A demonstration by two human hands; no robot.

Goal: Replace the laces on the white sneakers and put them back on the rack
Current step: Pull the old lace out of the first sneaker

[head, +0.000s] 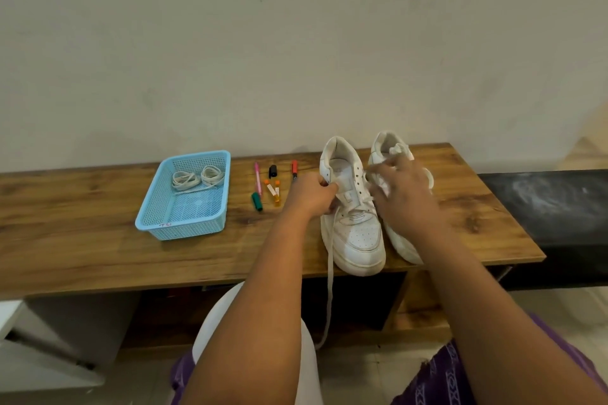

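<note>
On the brown wooden benchtop (98, 256), right of middle, stand two white leather sneakers (353, 207). The left hand (312, 196) pinches the nearer sneaker's left eyelet flap; its loosened white lace (330, 273) dangles over the near edge. The right hand (399, 194), blurred, hovers over both sneakers; its grip is unclear. Far left, a light-blue perforated plastic basket (184, 223) holds two coiled white laces (197, 178).
</note>
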